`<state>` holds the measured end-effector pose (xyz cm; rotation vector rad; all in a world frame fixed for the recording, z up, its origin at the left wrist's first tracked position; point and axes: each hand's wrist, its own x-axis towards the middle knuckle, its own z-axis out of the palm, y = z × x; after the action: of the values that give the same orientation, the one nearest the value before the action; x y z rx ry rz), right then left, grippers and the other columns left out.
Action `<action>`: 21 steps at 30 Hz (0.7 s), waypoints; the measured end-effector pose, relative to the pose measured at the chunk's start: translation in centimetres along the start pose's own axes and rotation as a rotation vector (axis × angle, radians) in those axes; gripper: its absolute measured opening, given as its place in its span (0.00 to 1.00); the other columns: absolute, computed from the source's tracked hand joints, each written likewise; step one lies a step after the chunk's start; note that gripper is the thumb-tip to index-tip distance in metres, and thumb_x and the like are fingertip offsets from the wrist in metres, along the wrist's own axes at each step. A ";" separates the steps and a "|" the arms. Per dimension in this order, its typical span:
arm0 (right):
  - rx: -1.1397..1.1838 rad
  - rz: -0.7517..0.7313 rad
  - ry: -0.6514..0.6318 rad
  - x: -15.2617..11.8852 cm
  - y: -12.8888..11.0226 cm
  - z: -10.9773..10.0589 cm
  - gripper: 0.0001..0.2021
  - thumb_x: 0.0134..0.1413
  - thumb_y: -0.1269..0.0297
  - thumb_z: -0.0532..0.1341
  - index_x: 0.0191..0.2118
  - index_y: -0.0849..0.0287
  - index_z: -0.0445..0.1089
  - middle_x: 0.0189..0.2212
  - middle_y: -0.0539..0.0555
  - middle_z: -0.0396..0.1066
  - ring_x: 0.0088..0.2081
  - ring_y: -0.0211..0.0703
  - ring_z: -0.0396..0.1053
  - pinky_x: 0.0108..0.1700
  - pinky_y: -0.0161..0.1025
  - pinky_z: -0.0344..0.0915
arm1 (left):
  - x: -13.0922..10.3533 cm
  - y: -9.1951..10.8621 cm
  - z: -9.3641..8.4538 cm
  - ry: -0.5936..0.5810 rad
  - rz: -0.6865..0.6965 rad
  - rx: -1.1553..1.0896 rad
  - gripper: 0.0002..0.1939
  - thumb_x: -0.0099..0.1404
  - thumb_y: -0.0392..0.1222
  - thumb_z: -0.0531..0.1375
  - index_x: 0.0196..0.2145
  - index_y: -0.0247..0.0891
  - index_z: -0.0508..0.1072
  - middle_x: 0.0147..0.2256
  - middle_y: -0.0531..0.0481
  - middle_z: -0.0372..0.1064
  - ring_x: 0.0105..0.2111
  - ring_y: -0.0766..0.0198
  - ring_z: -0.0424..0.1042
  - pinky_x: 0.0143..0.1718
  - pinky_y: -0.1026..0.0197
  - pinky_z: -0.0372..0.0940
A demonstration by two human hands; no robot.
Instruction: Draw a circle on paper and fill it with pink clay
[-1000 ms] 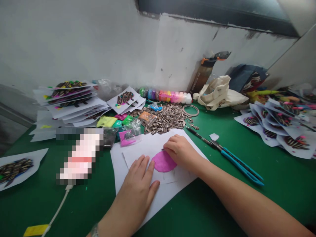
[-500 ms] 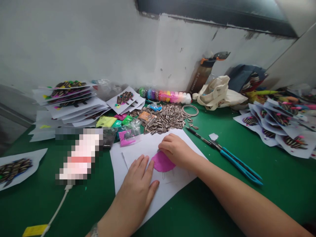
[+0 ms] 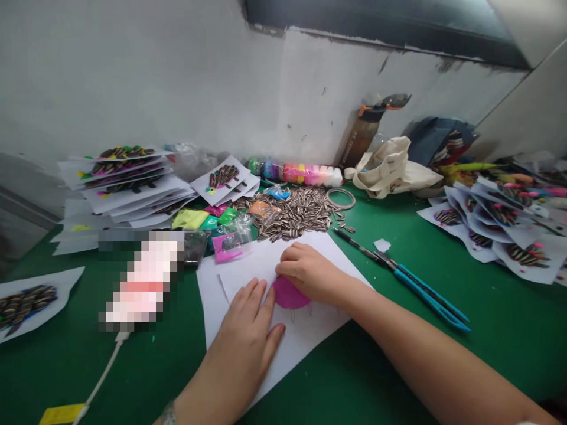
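Note:
A flat magenta clay shape (image 3: 290, 294) lies on white paper (image 3: 277, 360), with thin drawn legs below it. My left hand (image 3: 243, 330) is flat on the paper with its fingers spread, the index fingertip at the clay's left edge. Curled over the clay's upper edge, my right hand (image 3: 305, 268) has its fingers pressed together; what they hold, if anything, is hidden. Just behind the paper is a heap of striped seeds (image 3: 296, 212). Small clay packets, including a magenta one (image 3: 228, 247), lie left of the heap.
A blue cutter (image 3: 429, 295) and a pen (image 3: 354, 243) lie on the right. Stacked seed-decorated papers stand at left (image 3: 133, 200) and right (image 3: 500, 218). Behind are clay tubs (image 3: 305, 173), a tape ring (image 3: 353, 199), a bottle (image 3: 361, 139) and a cloth bag (image 3: 383, 168). A blurred object (image 3: 142, 283) has a cable.
My right hand has shifted slightly left along the clay's upper edge and covers more of its right side. My left hand has stayed in place.

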<state>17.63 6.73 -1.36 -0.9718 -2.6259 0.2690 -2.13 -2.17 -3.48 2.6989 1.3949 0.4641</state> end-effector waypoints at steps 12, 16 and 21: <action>0.001 0.017 0.062 0.1 0.0 0.5 0.10 0.59 0.74 0.56 0.30 0.59 0.73 0.29 0.54 0.69 0.33 0.41 0.61 0.37 0.37 0.55 | 0.0 0.0 0.0 0.012 -0.021 -0.057 0.24 0.69 0.46 0.53 0.59 0.34 0.63 0.60 0.36 0.60 0.61 0.44 0.57 0.58 0.41 0.60; -0.023 -0.034 0.009 0.3 -0.5 0.6 0.08 0.58 0.73 0.57 0.31 0.59 0.73 0.31 0.54 0.70 0.34 0.41 0.62 0.37 0.37 0.55 | 0.0 0.0 0.1 0.015 -0.026 -0.069 0.24 0.68 0.45 0.53 0.59 0.32 0.63 0.60 0.35 0.60 0.61 0.43 0.57 0.58 0.41 0.60; -0.054 -0.054 -0.034 0.5 -0.7 0.4 0.06 0.56 0.72 0.59 0.32 0.59 0.73 0.33 0.54 0.70 0.34 0.41 0.61 0.37 0.38 0.54 | 0.1 0.0 -0.1 0.006 -0.021 -0.075 0.24 0.68 0.45 0.53 0.59 0.32 0.63 0.60 0.35 0.60 0.61 0.43 0.57 0.58 0.40 0.61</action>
<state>16.69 6.55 -1.44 -0.9201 -2.6982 0.2040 -2.09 -2.06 -3.35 2.6236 1.3776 0.5130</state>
